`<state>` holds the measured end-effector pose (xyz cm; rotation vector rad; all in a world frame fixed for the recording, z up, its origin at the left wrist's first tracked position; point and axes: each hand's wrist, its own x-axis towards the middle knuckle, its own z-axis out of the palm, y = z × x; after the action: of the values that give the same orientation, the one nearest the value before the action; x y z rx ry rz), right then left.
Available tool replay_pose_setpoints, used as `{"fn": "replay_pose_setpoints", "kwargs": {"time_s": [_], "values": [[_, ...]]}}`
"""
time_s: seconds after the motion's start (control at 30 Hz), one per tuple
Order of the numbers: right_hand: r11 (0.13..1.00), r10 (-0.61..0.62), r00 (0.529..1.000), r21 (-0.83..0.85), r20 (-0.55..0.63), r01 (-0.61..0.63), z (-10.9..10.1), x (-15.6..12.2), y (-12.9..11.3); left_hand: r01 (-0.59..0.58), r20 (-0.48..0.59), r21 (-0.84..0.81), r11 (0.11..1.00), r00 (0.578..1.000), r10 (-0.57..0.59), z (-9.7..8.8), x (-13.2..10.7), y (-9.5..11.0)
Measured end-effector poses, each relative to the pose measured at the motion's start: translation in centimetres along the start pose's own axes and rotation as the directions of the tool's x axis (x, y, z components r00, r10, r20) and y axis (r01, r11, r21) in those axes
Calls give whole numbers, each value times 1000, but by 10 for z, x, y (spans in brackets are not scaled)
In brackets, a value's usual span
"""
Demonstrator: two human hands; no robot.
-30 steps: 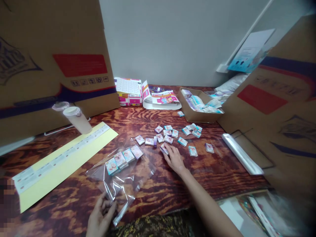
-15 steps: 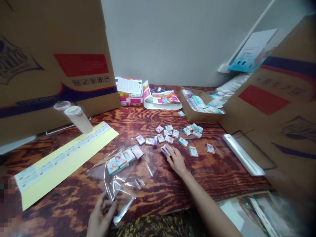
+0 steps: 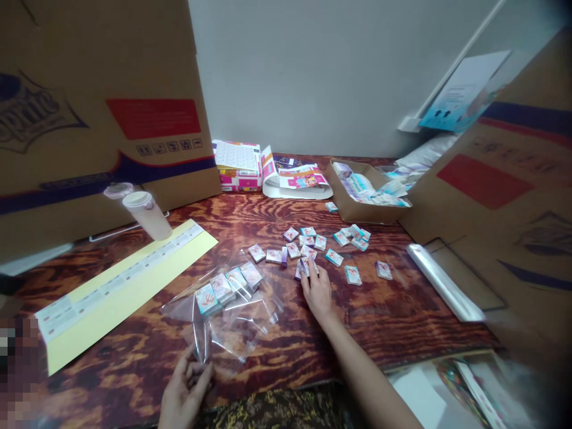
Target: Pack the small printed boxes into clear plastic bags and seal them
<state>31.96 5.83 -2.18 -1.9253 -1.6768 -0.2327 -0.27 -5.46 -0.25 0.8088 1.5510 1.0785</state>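
My left hand is at the near edge of the table, its fingers pinching the edge of a clear plastic bag. Inside or under the film lie small printed boxes in a slanting row; which of the two I cannot tell. Farther right, my right hand has its fingertips closed around a small purple-and-white box, partly covered by the fingers. Just beyond it, several similar small boxes lie loose, some purple-edged and some blue-edged.
A large carton rises on the left, another carton on the right. A bottle stands behind a yellow sheet. An open cardboard box of small packs sits at the back. Clear plastic film lies at right.
The near end of the plastic bag has shifted back and its loose flap no longer hangs beside my left hand. My right hand stays at the small box, its fingers slightly more upright.
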Motion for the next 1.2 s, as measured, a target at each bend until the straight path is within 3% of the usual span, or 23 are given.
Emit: {"fn": "replay_pose_setpoints", "kwargs": {"time_s": [0.27,0.4,0.6,1.03,1.2], "values": [[985,91,996,-145,-12,-92,12,3,-11,-39,-13,22,999,999,39,3,-2,-2],[999,-18,998,-49,60,21,10,5,-2,-32,-9,15,999,999,32,0,0,-4],[982,-163,974,122,160,145,-9,7,14,40,102,38,999,994,-43,-12,8,-12],[964,-218,973,174,81,201,-22,14,15,37,108,22,999,993,-39,-10,7,-7],[961,-234,966,174,107,213,-14,11,18,42,115,27,999,992,-45,-11,9,-12]]}}
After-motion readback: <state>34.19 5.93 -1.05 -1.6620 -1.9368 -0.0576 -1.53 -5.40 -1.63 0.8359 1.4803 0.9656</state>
